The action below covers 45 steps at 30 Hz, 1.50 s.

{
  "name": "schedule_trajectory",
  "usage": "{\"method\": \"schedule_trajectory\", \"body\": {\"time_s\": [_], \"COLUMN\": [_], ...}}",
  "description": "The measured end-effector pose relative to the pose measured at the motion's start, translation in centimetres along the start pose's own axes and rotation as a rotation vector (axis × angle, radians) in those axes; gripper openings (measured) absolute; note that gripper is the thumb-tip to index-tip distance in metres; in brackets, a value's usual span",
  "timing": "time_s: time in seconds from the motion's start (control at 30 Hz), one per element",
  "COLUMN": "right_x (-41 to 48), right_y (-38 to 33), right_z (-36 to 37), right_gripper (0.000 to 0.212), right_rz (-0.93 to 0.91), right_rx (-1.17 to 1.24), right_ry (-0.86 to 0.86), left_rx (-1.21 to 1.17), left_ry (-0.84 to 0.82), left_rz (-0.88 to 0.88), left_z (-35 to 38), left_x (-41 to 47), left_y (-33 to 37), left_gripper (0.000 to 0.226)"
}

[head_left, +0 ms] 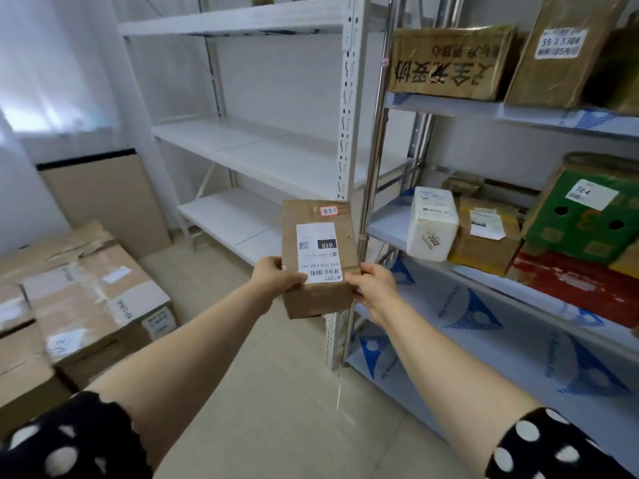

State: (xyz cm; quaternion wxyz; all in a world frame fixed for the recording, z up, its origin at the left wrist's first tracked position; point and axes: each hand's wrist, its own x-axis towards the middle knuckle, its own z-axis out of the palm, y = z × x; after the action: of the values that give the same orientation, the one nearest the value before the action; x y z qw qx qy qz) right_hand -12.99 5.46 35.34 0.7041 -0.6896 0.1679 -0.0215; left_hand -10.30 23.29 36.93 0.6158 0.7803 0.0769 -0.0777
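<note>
The small brown cardboard parcel with a white shipping label [320,250] hangs in the air between my hands, its long axis pointing away from me. My left hand [276,275] and right hand [375,285] each clamp its near end, the right one nearer the stocked grey shelf [387,221].

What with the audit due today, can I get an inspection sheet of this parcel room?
Surface: tiled floor; white rack in front.
Job's things: small cardboard parcel, white label and pink sticker on top, held in the air.
Clutter: stacked cartons on floor at left; labelled boxes on right rack.
Hands: left hand and right hand grip the parcel's near end, one per side.
Cables: nothing seen.
Surroundings: white curtain, cardboard sheet leaning at wall.
</note>
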Motion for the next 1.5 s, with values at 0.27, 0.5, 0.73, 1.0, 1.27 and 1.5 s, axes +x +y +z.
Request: {"method": "schedule_trajectory", "body": {"time_s": [0.27,0.5,0.73,1.0,1.27,1.5], "right_x": [-2.5,-7.1,-13.4,-19.0,-19.3,-18.5], "right_y": [1.6,4.4,8.0,11.6,16.6,20.9], "right_z": [12.2,30.9,50.5,67.1,81.8,95.8], "right_gripper": [0.026,0.021,0.011,0.029,0.022,0.039], "right_rz": [0.073,0.136,0.150,0.183,0.288,0.409], "right_rx": [-0.131,-0.137,-0.155,-0.239,-0.305,-0.333], "right_ry": [-0.174,-0.400,-0.630,-0.825,-0.950,-0.924], "left_rx": [-0.057,-0.073,-0.048,-0.060,-0.168,-0.239], "left_ry": [0.113,0.307,0.493,0.692,0.728,0.748], "left_rz": [-0.061,-0.156,-0.263,-0.396,-0.503,-0.606], "left_z": [-12.0,-30.0,-48.1,-62.8,-74.9,-86.0], "left_x": [-2.2,-5.1,-9.0,-12.2,-9.8,-5.6], "left_y": [-5.5,-11.5,-17.7,-25.2,-33.1,-40.2], "left_gripper": [0.031,0.052,0.071,0.051,0.047,0.037]}}
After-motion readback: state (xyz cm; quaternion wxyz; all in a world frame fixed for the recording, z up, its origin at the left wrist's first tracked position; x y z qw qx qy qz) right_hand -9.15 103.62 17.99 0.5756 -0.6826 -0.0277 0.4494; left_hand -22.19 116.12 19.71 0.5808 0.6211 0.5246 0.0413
